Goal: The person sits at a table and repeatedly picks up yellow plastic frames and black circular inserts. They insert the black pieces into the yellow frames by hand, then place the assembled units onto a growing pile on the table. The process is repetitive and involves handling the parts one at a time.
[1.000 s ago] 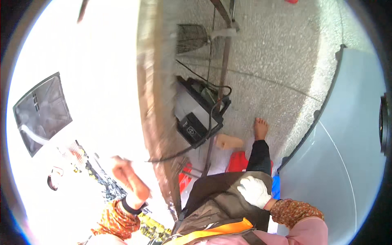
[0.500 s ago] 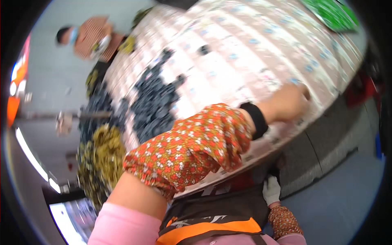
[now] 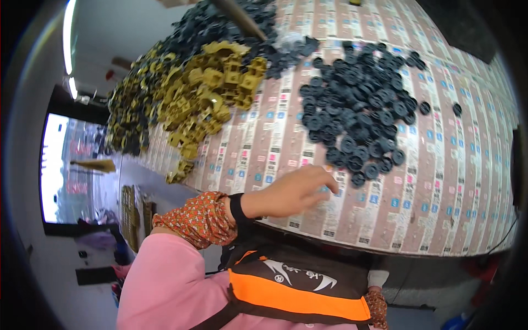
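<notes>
My left hand (image 3: 297, 192), bare with a black wristband and a flowered sleeve cover, hovers over or rests on the table's front part; which, I cannot tell. Its fingers are loosely bent and apart, and nothing shows in them. Just beyond the fingertips lies a heap of small dark grey round plastic parts (image 3: 357, 113). Below the table's front edge is my right hand (image 3: 378, 278) in a white glove, its fingers hidden. To the left spreads a heap of yellow plastic parts (image 3: 212, 88).
Printed striped sheeting covers the table (image 3: 440, 181). A mixed dark and yellow heap (image 3: 132, 104) and a large dark grey heap (image 3: 206, 25) fill the far left. A brown post (image 3: 239, 16) rises there. One loose round part (image 3: 457, 109) lies right of the round heap.
The view has swung left, so the heaps sit further right and the person in stripes is out of sight. My left hand has come back from the right side toward the round parts.
</notes>
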A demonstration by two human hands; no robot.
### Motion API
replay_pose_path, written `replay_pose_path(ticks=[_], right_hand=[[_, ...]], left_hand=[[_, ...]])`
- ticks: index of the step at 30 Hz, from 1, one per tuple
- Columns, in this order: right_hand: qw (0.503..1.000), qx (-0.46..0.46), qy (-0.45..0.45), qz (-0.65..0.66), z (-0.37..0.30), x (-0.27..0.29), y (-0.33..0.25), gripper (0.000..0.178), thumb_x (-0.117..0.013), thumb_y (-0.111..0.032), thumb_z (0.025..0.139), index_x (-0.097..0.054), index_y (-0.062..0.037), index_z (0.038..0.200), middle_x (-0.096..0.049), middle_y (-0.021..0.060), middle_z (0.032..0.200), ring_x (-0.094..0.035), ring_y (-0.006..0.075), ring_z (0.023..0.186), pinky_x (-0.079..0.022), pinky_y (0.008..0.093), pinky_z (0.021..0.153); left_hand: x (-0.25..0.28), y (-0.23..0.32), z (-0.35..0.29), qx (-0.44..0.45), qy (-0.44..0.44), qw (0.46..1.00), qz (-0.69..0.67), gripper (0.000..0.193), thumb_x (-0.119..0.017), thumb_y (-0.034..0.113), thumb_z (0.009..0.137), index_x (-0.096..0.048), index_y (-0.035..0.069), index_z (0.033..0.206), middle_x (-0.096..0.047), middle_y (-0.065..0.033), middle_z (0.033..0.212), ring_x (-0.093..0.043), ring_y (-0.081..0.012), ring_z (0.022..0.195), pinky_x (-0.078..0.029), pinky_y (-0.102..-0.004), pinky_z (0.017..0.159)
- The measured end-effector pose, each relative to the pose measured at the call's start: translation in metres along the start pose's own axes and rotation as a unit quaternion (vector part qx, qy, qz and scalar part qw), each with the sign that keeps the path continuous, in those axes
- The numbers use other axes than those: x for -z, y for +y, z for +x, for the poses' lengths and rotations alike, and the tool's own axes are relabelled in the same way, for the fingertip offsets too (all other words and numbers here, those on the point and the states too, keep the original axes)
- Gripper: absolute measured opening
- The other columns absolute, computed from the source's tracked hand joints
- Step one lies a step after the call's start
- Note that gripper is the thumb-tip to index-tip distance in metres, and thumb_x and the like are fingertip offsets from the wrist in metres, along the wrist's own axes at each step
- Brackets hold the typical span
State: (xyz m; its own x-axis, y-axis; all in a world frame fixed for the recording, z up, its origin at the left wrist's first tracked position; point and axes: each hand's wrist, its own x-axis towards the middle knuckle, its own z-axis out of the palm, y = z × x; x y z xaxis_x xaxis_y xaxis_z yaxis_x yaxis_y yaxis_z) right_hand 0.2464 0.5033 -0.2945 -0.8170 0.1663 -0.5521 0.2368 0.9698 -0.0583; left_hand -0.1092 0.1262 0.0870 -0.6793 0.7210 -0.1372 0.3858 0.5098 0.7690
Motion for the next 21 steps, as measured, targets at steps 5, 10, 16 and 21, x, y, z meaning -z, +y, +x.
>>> replay_pose_path(ticks=[5,10,16,21], right_hand=[[0.984,-0.027,-0.171,-0.047,0.038,0.042,-0.014,0.059,-0.036,-0.038,0.112,-0.038,-0.0114,0.165,-0.031,0.015,0.172,-0.03,0.0339,0.159,-0.025,0.0526,0.129],[0.998,-0.015,-0.032,-0.052,0.056,0.044,-0.024,0.061,-0.04,-0.041,0.11,-0.039,-0.0108,0.163,-0.034,0.0175,0.169,-0.032,0.0368,0.156,-0.026,0.0527,0.128],[0.985,-0.01,0.07,-0.159,0.028,0.092,-0.075,0.052,-0.05,-0.033,0.104,-0.054,-0.0091,0.151,-0.054,0.0194,0.152,-0.05,0.0385,0.141,-0.037,0.0521,0.119],[0.933,0.144,0.326,0.055,-0.006,0.033,-0.065,0.035,-0.069,-0.024,0.087,-0.07,-0.0074,0.119,-0.068,0.0219,0.113,-0.064,0.0446,0.105,-0.053,0.0529,0.091]], left_hand=[[0.048,-0.085,-0.075,0.096,0.208,0.965,0.13,0.022,-0.064,0.013,0.098,-0.066,0.008,0.119,-0.065,-0.0133,0.118,-0.058,-0.0363,0.117,-0.045,-0.0481,0.105],[0.106,-0.165,-0.094,0.103,0.401,0.882,0.225,0.034,-0.067,0.019,0.098,-0.06,0.01,0.13,-0.064,-0.0164,0.117,-0.058,-0.0396,0.117,-0.046,-0.0487,0.102],[0.162,-0.204,-0.012,0.169,0.415,0.831,0.331,0.058,-0.072,0.034,0.096,-0.047,0.016,0.145,-0.066,-0.0184,0.117,-0.062,-0.0401,0.114,-0.049,-0.0534,0.095],[0.149,-0.23,0.011,0.219,0.401,0.837,0.3,0.064,-0.073,0.033,0.092,-0.042,0.021,0.147,-0.068,-0.022,0.113,-0.064,-0.0441,0.111,-0.052,-0.0587,0.088]])
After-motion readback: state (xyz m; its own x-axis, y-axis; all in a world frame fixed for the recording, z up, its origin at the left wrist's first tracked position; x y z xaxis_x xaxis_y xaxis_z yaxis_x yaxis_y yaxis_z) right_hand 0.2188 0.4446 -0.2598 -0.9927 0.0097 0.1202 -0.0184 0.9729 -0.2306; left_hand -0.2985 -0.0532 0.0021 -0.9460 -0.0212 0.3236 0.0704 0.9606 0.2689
